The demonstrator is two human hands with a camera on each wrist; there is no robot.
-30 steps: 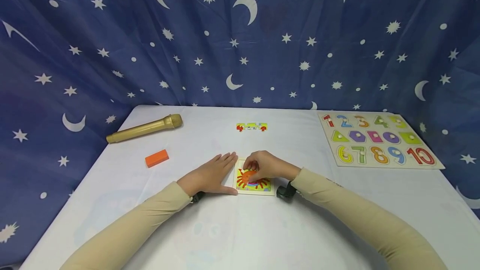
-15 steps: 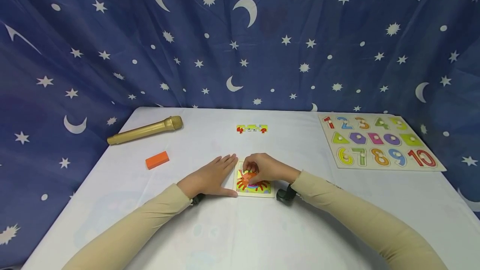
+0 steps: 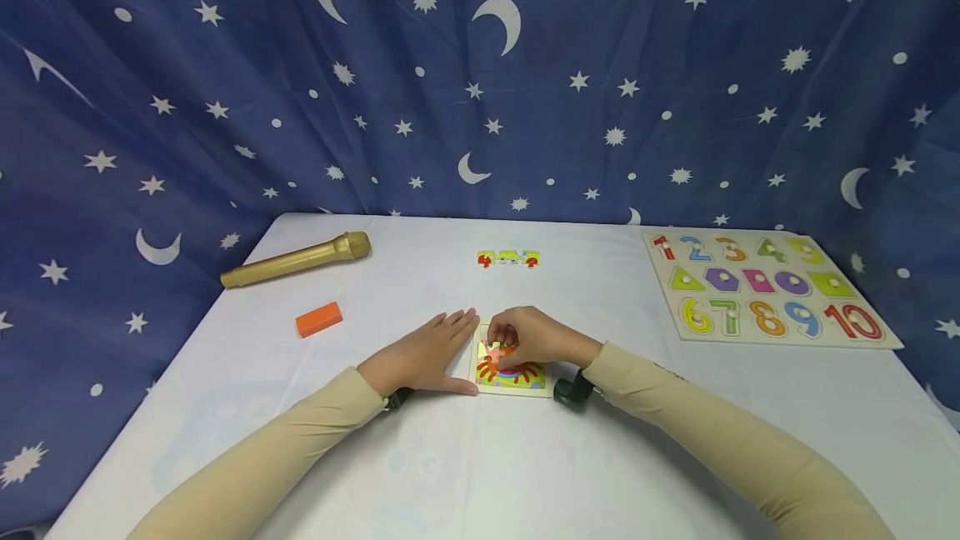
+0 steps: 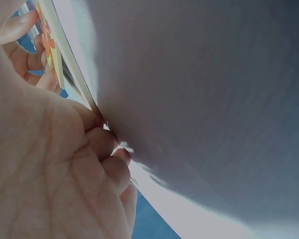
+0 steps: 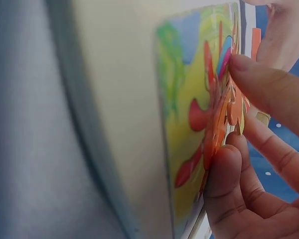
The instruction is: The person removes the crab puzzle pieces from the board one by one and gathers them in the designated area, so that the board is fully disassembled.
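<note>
A small framed crab jigsaw puzzle [image 3: 517,392] lies on the white table between my hands. My right hand [image 3: 536,333] pinches an orange and yellow jigsaw piece [image 3: 492,350] over the upper left of the crab, thumb and fingers on its edges. The right wrist view shows that jigsaw piece [image 5: 234,107] tilted up off the picture. My left hand [image 3: 429,354] rests along the puzzle's left side with fingers stretched out and the thumb near its lower left corner. In the left wrist view the fingers touch the frame's edge [image 4: 79,74]. My right hand hides part of the crab.
Joined jigsaw pieces [image 3: 508,258] with red claws lie further back. On the left are a gold microphone [image 3: 296,262] and an orange block [image 3: 318,319]. A number and shape puzzle board [image 3: 765,286] lies at the right. A starry blue curtain [image 3: 480,90] hangs behind.
The jigsaw piece in my right hand tilts up and now looks paler with glare. My left hand stays in place. The head view has shifted slightly.
</note>
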